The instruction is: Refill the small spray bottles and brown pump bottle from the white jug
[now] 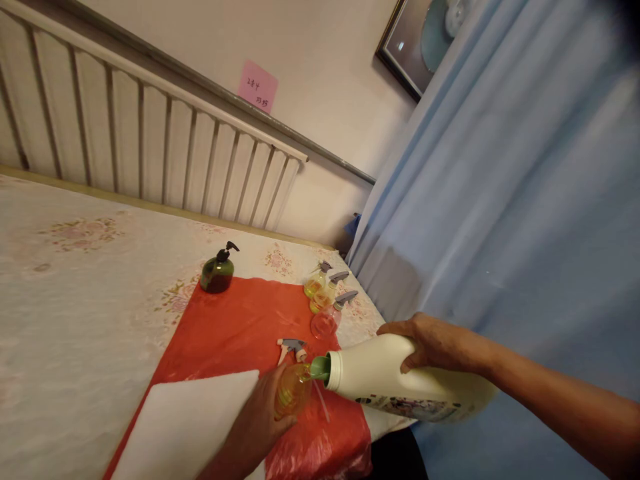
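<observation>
— Plastic, smooth and likely heavy: the white jug is gripped from above by the right hand, tipped sideways, spout at the small bottle's mouth.

— And the small bottle?

— Light, easily toppled — clasped round its body by the left hand, on the red sheet.

Both hands are showing bare: no gloves, no rings, no bandages or markings visible. The right hand is showing its back and knuckles, with the forearm bare along its whole visible length up to the frame edge; no sleeve, watch or bracelet is appearing. The left hand is showing its back and wrist only, likewise uncovered. Fingernails are appearing too blurred to assess. No clothing is entering view.
</observation>
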Available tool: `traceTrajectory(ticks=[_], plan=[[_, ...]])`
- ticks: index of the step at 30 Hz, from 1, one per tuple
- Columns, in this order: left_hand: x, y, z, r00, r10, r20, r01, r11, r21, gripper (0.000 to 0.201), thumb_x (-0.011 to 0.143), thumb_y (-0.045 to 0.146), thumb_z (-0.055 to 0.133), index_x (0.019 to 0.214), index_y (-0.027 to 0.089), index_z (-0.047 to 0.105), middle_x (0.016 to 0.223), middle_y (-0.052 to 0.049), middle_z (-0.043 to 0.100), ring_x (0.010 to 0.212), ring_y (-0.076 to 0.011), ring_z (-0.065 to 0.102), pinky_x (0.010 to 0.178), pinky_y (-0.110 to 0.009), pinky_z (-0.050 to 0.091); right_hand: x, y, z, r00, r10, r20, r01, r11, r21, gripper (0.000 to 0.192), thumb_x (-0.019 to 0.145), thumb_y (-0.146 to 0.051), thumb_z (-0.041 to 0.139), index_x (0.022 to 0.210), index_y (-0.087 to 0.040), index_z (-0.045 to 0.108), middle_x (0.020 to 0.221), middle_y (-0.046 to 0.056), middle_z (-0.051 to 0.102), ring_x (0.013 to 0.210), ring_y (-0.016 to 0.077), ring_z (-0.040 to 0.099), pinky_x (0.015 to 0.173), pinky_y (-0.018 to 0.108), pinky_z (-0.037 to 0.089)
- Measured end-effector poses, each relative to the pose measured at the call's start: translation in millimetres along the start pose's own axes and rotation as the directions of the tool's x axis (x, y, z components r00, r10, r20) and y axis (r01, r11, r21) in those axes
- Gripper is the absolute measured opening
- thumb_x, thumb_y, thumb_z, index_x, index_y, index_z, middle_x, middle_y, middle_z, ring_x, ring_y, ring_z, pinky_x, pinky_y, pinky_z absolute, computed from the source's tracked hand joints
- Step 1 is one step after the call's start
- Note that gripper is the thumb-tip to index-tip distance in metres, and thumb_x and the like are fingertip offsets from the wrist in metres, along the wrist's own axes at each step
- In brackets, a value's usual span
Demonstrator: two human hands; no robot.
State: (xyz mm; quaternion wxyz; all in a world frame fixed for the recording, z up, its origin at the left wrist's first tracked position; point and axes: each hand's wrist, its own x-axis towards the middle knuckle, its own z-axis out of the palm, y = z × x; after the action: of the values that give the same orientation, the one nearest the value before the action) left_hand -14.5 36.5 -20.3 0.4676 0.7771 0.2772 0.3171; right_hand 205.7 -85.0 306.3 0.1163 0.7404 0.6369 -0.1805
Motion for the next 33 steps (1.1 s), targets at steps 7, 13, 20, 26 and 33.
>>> traceTrajectory(ticks=[7,13,20,26,33], plan=[[-0.5,3.9,-0.5,1.0,-0.005,0.006,0.005,1.0,-0.009,0.082,0.066,0.016,0.064,0.144,0.022,0.037,0.146,-0.012,0.049,0.133,-0.0299,0.047,0.115,-0.05,0.034,-0.8,-2.2,-1.5,1.0,0.009,-0.001,-0.009,1.0,0.006,0.045,0.072,-0.029,0.074,0.115,-0.031,0.064,0.087,-0.002,0.071,0.077,0.0188,0.064,0.065,0.023,0.042],[-0.6,6.1,-2.3,1.0,-0.014,0.012,0.014,1.0,-0.012,0.084,0.065,0.016,0.064,0.144,0.02,0.037,0.146,-0.012,0.05,0.134,-0.0324,0.046,0.115,-0.05,0.034,-0.1,-1.5,-1.5,1.0,0.003,0.001,-0.003,1.0,0.008,0.045,0.072,-0.029,0.074,0.115,-0.03,0.064,0.086,-0.002,0.072,0.077,0.0186,0.064,0.065,0.023,0.042],[-0.5,5.7,-2.0,1.0,0.007,-0.006,-0.007,1.0,-0.004,0.083,0.063,0.018,0.065,0.143,0.02,0.041,0.145,-0.009,0.052,0.132,-0.0345,0.048,0.114,-0.046,0.037,-0.9,-1.4,-2.1,1.0,-0.001,0.003,0.001,1.0,0.003,0.046,0.072,-0.03,0.073,0.117,-0.031,0.063,0.086,-0.002,0.072,0.076,0.0179,0.064,0.064,0.023,0.042],[-0.3,8.0,-2.1,1.0,-0.01,0.019,0.01,1.0,0.003,0.082,0.065,0.017,0.065,0.143,0.02,0.038,0.145,-0.012,0.05,0.133,-0.031,0.047,0.114,-0.05,0.035,-0.3,1.0,-0.9,1.0,0.001,-0.004,-0.001,1.0,0.012,0.044,0.073,-0.03,0.073,0.116,-0.03,0.064,0.086,-0.002,0.071,0.076,0.0179,0.064,0.064,0.022,0.042],[-0.3,8.1,-2.5,1.0,-0.01,0.015,0.01,1.0,-0.004,0.083,0.065,0.018,0.065,0.143,0.02,0.037,0.146,-0.012,0.049,0.133,-0.0309,0.047,0.114,-0.049,0.035,-0.3,-0.5,-1.5,1.0,-0.011,-0.011,0.011,1.0,0.016,0.046,0.073,-0.028,0.074,0.117,-0.03,0.064,0.083,-0.003,0.071,0.074,0.0168,0.063,0.062,0.021,0.04]])
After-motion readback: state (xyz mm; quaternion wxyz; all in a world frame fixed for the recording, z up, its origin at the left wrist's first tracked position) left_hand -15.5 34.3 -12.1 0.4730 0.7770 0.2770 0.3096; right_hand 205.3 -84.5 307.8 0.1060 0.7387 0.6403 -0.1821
